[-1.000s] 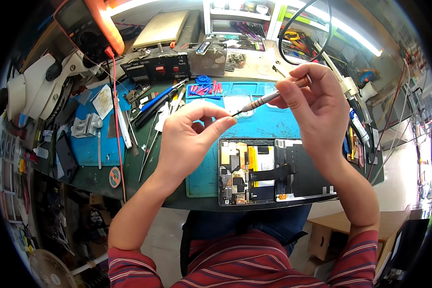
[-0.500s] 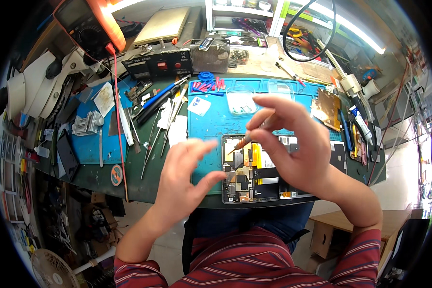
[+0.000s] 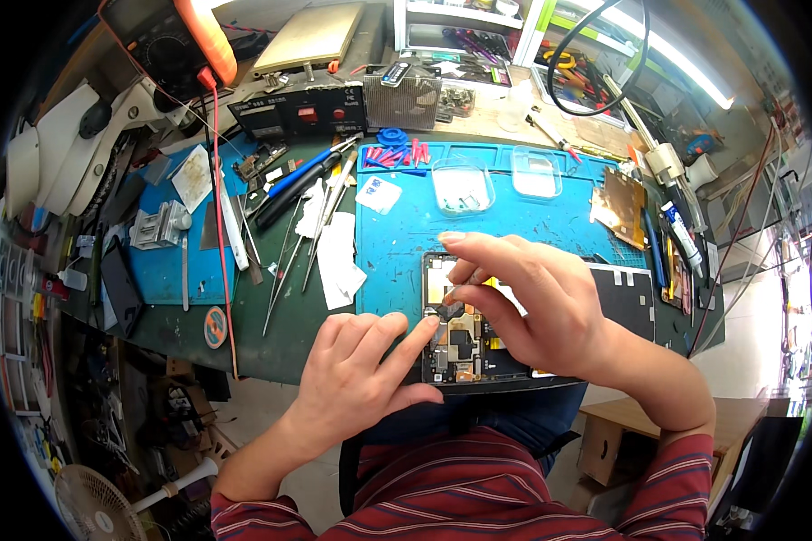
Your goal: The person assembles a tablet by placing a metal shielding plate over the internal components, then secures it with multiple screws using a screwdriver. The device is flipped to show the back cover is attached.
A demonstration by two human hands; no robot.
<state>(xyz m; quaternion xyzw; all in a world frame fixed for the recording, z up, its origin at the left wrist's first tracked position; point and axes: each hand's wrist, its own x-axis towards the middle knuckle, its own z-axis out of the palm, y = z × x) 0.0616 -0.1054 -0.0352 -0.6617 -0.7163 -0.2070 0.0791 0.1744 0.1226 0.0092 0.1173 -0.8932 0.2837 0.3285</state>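
An opened tablet [image 3: 465,347] lies at the near edge of the blue mat, its circuit board and yellow flex cables bare on the left part. My right hand [image 3: 550,311] is over it, thumb and fingers pinched round a slim screwdriver [image 3: 449,298] that points down at the board's upper area. Most of the driver's handle is hidden by the fingers. My left hand [image 3: 347,374] rests at the tablet's left edge with its fingers extended. Its index fingertip appears to touch the board near the driver's tip, and the thumb lies by the lower left corner.
Two clear plastic boxes [image 3: 463,187] [image 3: 537,173] stand on the blue mat [image 3: 392,257]. Left of it lie tweezers [image 3: 284,266], white paper [image 3: 338,261] and pens. A red multimeter lead [image 3: 221,207] hangs at the left. A brass-coloured sheet [image 3: 620,207] and a tube [image 3: 681,234] lie right.
My left hand has come down and right, from hovering to the tablet's left edge. My right hand has shifted slightly left and lower with the screwdriver, uncovering the clear boxes.
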